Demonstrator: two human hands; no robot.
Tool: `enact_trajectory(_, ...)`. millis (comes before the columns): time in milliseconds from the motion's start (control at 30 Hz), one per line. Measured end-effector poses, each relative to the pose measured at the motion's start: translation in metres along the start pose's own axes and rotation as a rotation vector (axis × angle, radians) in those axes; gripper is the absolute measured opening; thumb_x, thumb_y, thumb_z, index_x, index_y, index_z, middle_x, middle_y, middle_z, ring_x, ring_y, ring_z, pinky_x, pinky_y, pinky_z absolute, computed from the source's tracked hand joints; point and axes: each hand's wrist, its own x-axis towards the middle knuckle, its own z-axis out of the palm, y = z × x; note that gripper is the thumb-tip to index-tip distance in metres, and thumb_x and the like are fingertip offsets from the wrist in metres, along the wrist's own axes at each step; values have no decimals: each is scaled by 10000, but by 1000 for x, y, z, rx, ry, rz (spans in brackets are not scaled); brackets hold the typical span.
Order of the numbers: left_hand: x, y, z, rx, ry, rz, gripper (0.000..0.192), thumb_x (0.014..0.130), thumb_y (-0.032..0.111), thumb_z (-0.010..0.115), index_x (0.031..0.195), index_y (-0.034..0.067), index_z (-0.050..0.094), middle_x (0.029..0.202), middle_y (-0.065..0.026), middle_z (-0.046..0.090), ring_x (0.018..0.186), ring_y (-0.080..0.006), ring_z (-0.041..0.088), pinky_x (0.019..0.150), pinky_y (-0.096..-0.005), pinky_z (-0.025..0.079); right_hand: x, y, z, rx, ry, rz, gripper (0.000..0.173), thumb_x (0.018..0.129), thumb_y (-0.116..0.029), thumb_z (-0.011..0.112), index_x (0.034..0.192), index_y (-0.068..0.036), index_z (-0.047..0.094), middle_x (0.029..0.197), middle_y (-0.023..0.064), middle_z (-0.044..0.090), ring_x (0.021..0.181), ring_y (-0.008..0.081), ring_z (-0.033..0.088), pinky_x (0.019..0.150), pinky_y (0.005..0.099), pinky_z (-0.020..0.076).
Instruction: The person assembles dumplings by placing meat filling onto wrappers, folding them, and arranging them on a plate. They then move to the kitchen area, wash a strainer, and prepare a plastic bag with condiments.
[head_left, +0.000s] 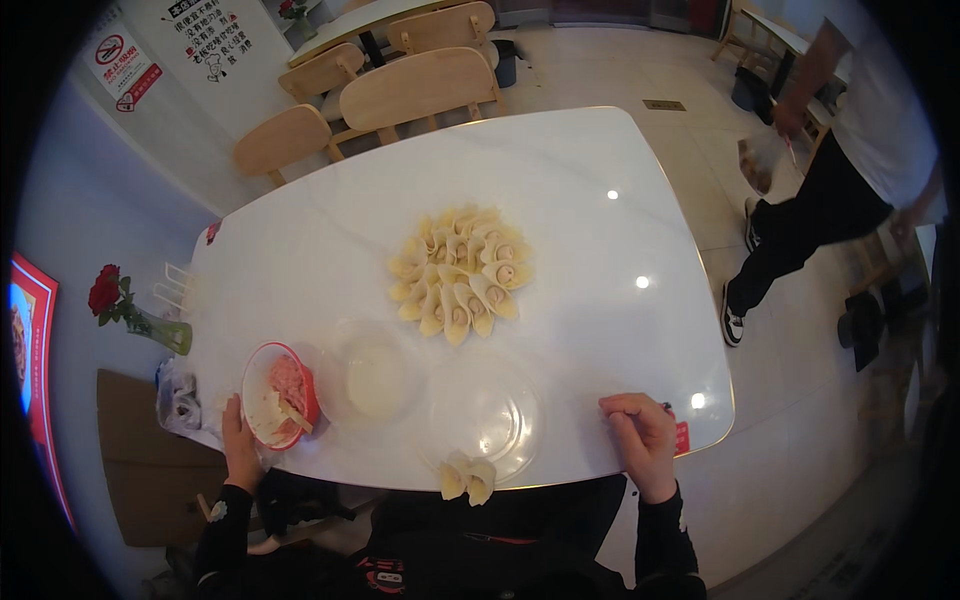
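My left hand (241, 444) rests by the table's near left edge, beside a red and white bowl (279, 396) of pink minced filling with a flat wooden stick in it; whether its fingers touch the bowl, I cannot tell. Right of the bowl stands a translucent container (369, 379) with pale contents. A clear round plate (484, 416) lies near the front edge, a few folded dumplings (468, 477) at its near rim. Farther back, many filled wrappers form a round cluster (461, 274). My right hand (641, 442) is over the table's near right part, fingers bent, near a red card.
The white table (585, 165) has a gold edge. A rose in a glass vase (169, 336) and a plastic bag (178, 397) stand at its left side. Wooden chairs (420, 86) are beyond. A person (832, 172) walks on the right, carrying a bag.
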Motion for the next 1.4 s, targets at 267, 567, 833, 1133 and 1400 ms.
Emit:
enact_trajectory(267,14,7,-80,48,-344,115,744,687,120,628,1374,10,364,1387,-286,351,1281,-445,334,1082,-480,273,-30,-18,-30,209,-28,389,138,903,-55,575,1015,0,633,921,27,632,840,83,580,756,217,455)
enact_trajectory(567,143,173,-97,-300,310,107,402,795,-41,476,1196,-44,507,1164,-214,548,1125,-353,508,998,-396,385,-234,-52,-189,-17,500,534,234,948,-195,498,914,7,611,788,65,651,753,142,618,709,274,488)
enact_trajectory(833,58,640,-64,-908,-295,979,126,605,-46,445,520,44,469,483,-58,437,509,-140,445,485,-307,331,-547,-132,-225,-91,1554,765,253,954,-223,472,848,-23,585,774,61,637,688,134,593,653,280,484)
enact_trajectory(1133,-178,815,-47,-969,-1023,1176,182,612,-67,391,504,65,455,493,38,388,502,-78,376,471,-258,256,-646,-182,-109,238,2303,582,190,922,-201,558,777,-79,543,752,35,622,656,98,563,624,237,459)
enact_trajectory(1400,-364,903,-56,-685,-962,1683,141,726,22,486,614,-1,569,527,-132,489,524,-186,491,494,-342,371,-696,-219,-147,166,2429,422,224,939,-221,525,799,-48,553,769,62,635,661,120,574,633,258,466)
